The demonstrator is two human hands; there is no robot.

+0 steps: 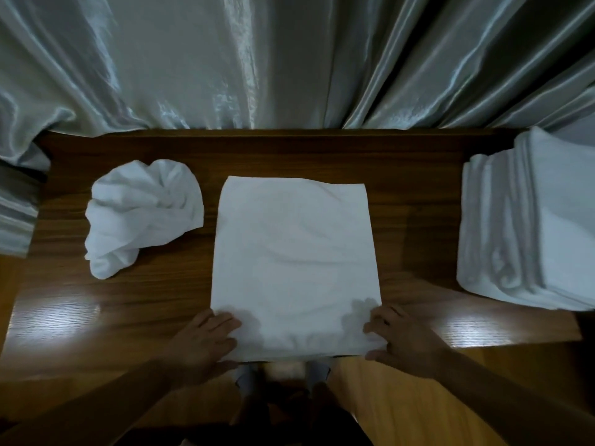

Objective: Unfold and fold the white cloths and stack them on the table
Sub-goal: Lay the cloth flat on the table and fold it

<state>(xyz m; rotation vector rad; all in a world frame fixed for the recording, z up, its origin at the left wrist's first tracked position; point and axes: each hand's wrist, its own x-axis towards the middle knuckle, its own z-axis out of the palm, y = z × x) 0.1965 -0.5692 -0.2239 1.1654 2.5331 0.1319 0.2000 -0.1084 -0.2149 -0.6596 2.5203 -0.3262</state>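
A white cloth (294,259) lies spread flat in the middle of the dark wooden table (415,194), its near edge at the table's front edge. My left hand (203,341) rests on its near left corner, thumb under the hem. My right hand (402,339) rests on its near right corner, fingers spread, thumb at the hem. A crumpled white cloth (141,214) sits in a heap at the left. A stack of folded white cloths (528,226) stands at the right edge of the table.
A shiny grey curtain (257,59) hangs along the table's far edge and drapes over its left end. Below the front edge are the wooden floor (402,397) and my feet.
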